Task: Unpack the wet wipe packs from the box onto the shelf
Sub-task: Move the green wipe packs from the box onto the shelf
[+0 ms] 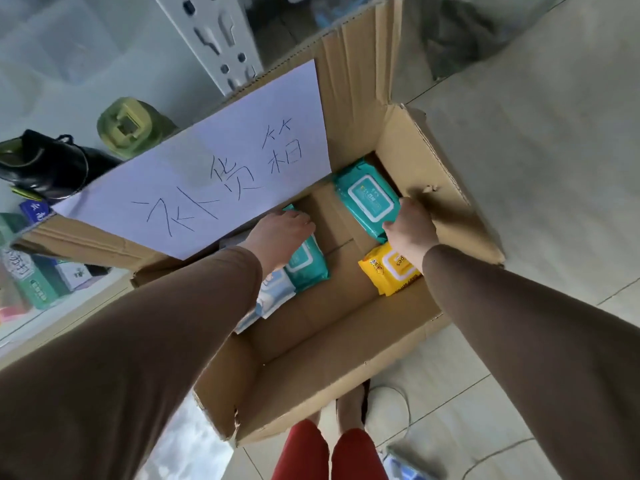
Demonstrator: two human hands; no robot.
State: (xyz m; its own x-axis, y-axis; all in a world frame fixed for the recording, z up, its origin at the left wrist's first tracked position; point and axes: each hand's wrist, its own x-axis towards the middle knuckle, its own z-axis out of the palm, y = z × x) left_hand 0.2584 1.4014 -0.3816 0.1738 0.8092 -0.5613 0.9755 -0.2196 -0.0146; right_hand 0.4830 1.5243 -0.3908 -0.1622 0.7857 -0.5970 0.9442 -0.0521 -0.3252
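Note:
An open cardboard box (346, 348) stands on the floor with wet wipe packs inside. My right hand (412, 230) grips the near edge of a teal pack (367, 199) at the box's far right. My left hand (280, 233) rests on top of a second teal pack (308, 265) at the left side, fingers curled over its far end. A yellow pack (388, 271) lies under my right wrist. A pale blue-and-white pack (273, 296) lies half under the left teal pack. The shelf (69, 320) runs along the left.
A white sheet with handwritten characters (214, 174) covers the box's left flap. Boxed goods (38, 275), a black shoe (45, 168) and a green roll (128, 126) lie at the left. A white slotted shelf post (214, 36) rises behind. My feet (349, 410) stand on the tiled floor.

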